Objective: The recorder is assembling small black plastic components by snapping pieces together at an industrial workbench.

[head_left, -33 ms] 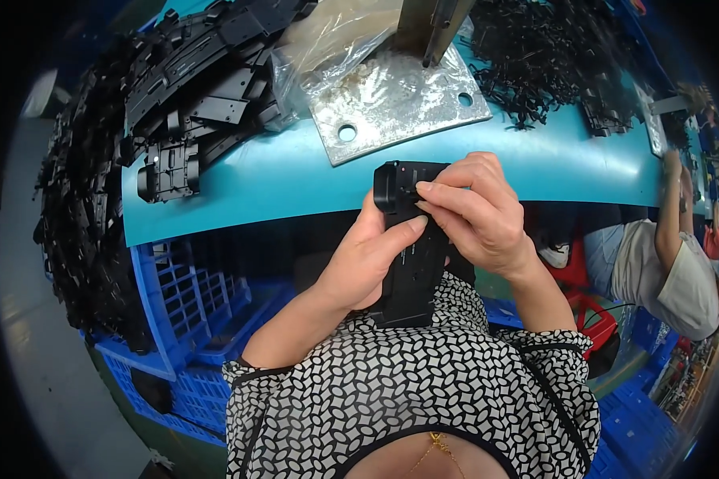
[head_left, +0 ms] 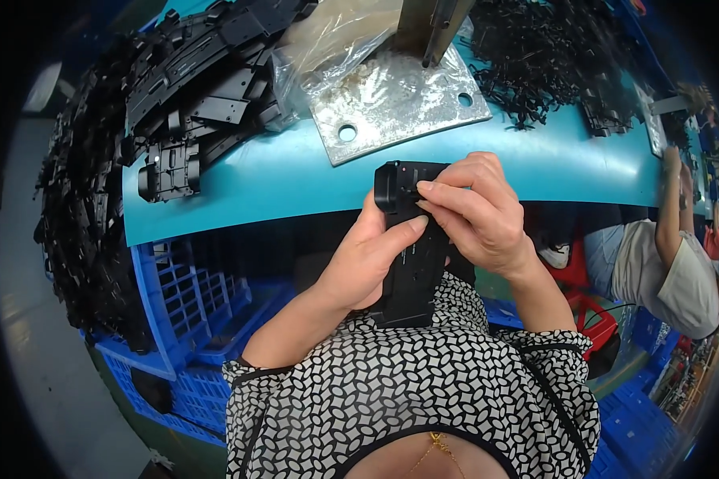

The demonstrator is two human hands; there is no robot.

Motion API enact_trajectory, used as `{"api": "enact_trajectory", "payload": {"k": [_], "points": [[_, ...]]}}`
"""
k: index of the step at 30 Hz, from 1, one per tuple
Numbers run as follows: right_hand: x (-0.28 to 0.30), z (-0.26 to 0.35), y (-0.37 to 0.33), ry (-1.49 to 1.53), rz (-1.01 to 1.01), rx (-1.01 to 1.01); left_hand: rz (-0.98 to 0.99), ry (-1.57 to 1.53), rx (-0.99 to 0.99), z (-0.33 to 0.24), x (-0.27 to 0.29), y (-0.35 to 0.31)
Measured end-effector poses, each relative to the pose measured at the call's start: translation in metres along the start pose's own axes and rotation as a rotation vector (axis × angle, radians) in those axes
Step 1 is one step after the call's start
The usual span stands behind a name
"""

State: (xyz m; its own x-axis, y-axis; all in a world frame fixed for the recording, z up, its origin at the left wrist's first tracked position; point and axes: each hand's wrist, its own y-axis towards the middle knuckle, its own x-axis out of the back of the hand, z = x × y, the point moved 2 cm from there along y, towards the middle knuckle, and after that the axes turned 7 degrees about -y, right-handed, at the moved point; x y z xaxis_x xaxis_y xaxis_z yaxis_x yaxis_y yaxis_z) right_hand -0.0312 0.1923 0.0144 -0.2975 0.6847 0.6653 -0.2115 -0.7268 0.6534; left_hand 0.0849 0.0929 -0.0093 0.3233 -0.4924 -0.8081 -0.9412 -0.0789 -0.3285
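A long black plastic housing (head_left: 411, 275) is held upright in front of my chest, just off the table's near edge. My left hand (head_left: 363, 259) wraps round its left side, with the thumb lying across the front face. At the upper part of the housing, my right hand (head_left: 479, 211) pinches thumb and forefinger together over a small black piece (head_left: 414, 191). That piece is mostly covered by the fingertips, so its kind cannot be made out. It touches or nearly touches the housing's face.
A metal plate (head_left: 399, 108) with a post stands on the blue table (head_left: 287, 172), beside a clear plastic bag (head_left: 311, 48). Black housings (head_left: 216, 104) pile up at left, small black parts (head_left: 527, 56) at right. Blue crates (head_left: 176, 311) stand below; another person (head_left: 667, 271) sits at right.
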Motion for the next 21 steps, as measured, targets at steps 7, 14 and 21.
{"api": "enact_trajectory", "payload": {"k": [7, 14, 21], "points": [[0.0, -0.001, -0.003, 0.006, -0.049, -0.004, 0.022, -0.046, 0.026, 0.0, -0.005, -0.003], [0.0, 0.002, -0.008, 0.044, -0.051, -0.016, -0.001, 0.031, -0.001, 0.005, -0.004, -0.003], [0.001, 0.004, -0.012, -0.012, -0.099, -0.003, -0.024, 0.049, -0.028, 0.009, -0.008, -0.004]]}}
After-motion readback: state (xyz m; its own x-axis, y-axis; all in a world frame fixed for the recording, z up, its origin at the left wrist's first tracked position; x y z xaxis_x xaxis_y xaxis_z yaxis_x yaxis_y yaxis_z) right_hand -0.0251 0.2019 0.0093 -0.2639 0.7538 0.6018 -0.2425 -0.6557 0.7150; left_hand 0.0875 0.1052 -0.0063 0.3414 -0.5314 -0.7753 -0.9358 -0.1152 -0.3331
